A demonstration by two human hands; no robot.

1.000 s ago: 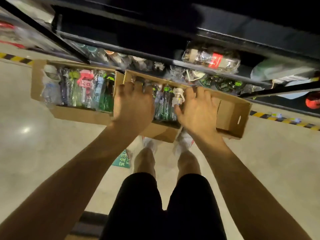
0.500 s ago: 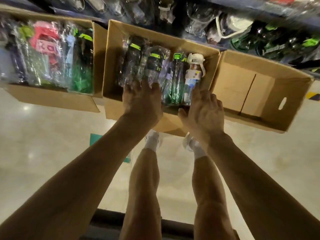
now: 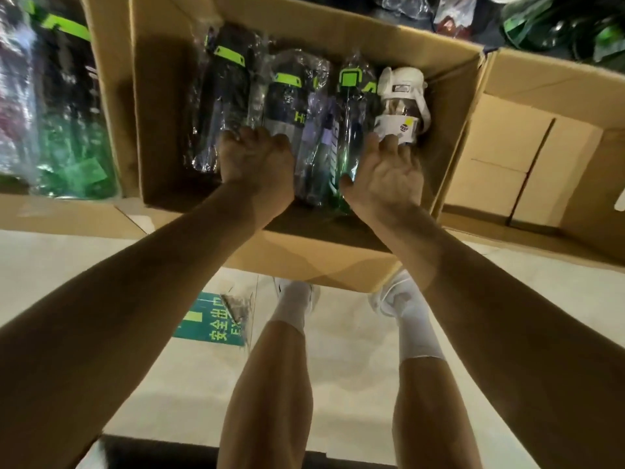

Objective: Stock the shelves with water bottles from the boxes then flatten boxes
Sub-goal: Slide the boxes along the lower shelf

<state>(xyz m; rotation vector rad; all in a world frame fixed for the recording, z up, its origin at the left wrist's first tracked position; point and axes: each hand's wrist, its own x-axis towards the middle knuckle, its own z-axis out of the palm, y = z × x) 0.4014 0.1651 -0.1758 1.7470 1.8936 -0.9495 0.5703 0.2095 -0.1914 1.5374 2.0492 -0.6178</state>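
Note:
An open cardboard box [image 3: 162, 106] on the floor holds several plastic-wrapped water bottles lying side by side. My left hand [image 3: 257, 160] reaches into it, and its curled fingers grip a dark wrapped bottle with a lime-green clip [image 3: 230, 79]. My right hand [image 3: 385, 174] lies with fairly straight fingers on the label of a clear bottle with a white lid [image 3: 400, 93], thumb spread over a green bottle [image 3: 351, 106]. A second box at the left [image 3: 105, 62] is full of wrapped bottles [image 3: 50, 123]. The box at the right [image 3: 527, 157] holds nothing visible.
More wrapped bottles lie on the dark bottom shelf [image 3: 558, 25] behind the boxes. My legs and white shoes [image 3: 392, 296] stand against the middle box. A green exit sign [image 3: 213, 323] is stuck on the pale floor, and a dark ledge [image 3: 162, 455] lies behind my feet.
I have bent closer to the boxes. Both hands moved from the middle box's near rim down onto the bottles; the left now curls on a wrapped bottle and the right touches the white-lidded one.

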